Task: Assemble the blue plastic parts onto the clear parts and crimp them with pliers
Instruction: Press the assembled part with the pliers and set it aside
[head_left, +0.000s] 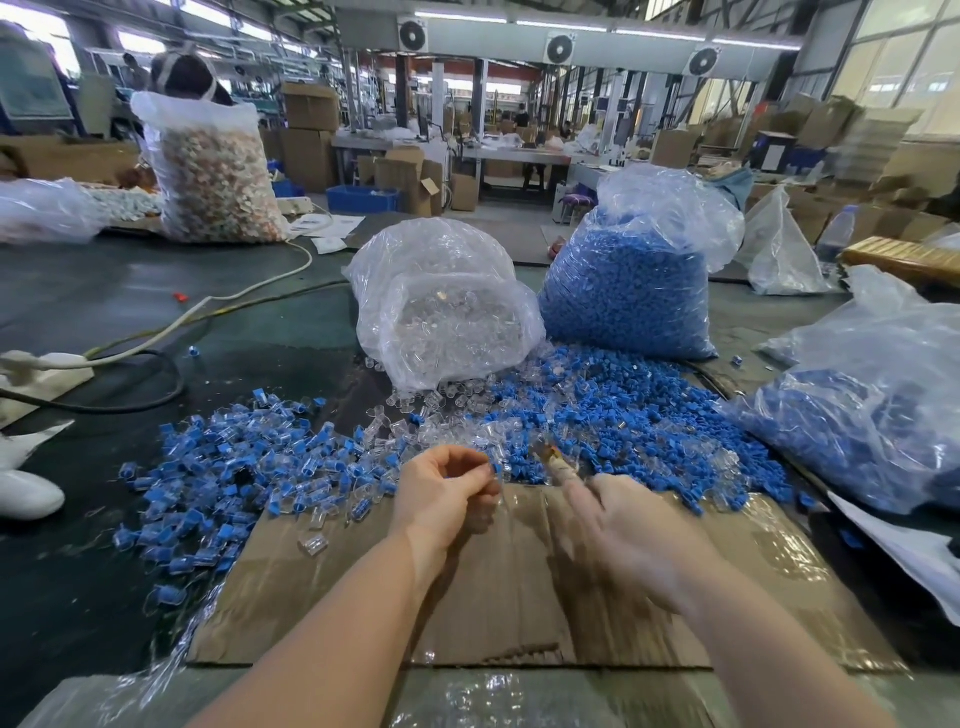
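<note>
Two hands work over the cardboard sheet (519, 582) at the bench's near edge. Left hand (441, 493) pinches a small blue-and-clear part (496, 467); right hand (623, 519), blurred, holds the pliers (550, 457). Mistimed, the pliers could nip a fingertip or knock the part into the loose pile (623, 415).

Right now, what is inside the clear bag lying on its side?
The clear bag holds clear plastic parts, some spilling from its mouth. Its folded film hides those deeper inside.
</note>
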